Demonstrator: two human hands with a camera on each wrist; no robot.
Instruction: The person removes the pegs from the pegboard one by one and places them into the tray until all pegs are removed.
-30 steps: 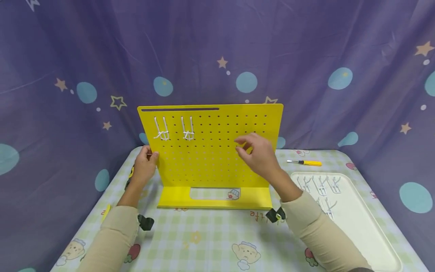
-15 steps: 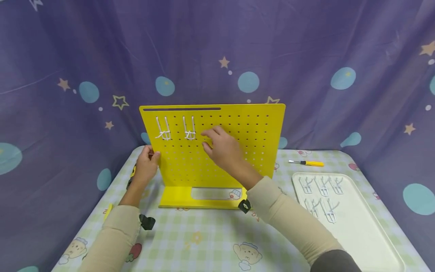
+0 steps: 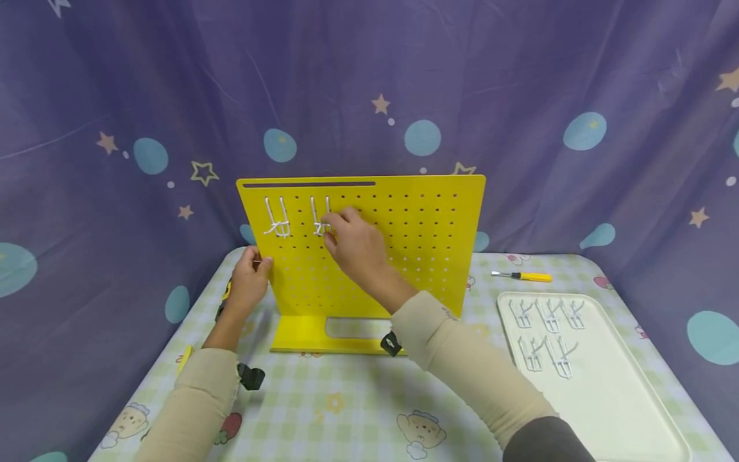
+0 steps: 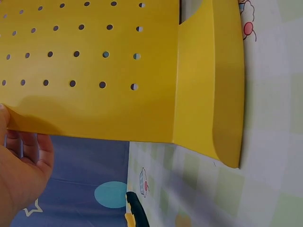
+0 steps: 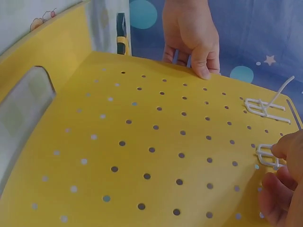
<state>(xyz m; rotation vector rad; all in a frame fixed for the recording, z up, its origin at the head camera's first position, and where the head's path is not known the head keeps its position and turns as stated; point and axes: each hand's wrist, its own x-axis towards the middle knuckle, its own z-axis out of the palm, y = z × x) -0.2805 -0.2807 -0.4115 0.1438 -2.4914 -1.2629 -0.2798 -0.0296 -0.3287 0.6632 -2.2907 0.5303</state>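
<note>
A yellow metal pegboard [image 3: 430, 234] stands upright on its flat foot. My left hand [image 3: 247, 282] grips its left edge, thumb on the front face and fingers behind, as the left wrist view shows too. Two white wire pegboard hooks hang in the upper left holes: the outer hook [image 3: 280, 224] is untouched, while the inner hook [image 3: 314, 208] is pinched at its lower part by my right hand [image 3: 359, 249]. In the right wrist view, fingertips [image 5: 283, 145] overlap the end of that inner hook and hide some of it.
On the right, a cream tray [image 3: 612, 398] bears several loose wire hooks [image 3: 548, 316]. Behind it lies a screwdriver [image 3: 534, 277] with a yellow handle. A black and yellow tool [image 4: 136, 210] lies behind the board's left side. A purple curtain [image 3: 369, 77] hangs at the back.
My right hand has moved left across the board from its right half to the inner hook and taken hold of it. The left hand has stayed on the board's edge.
</note>
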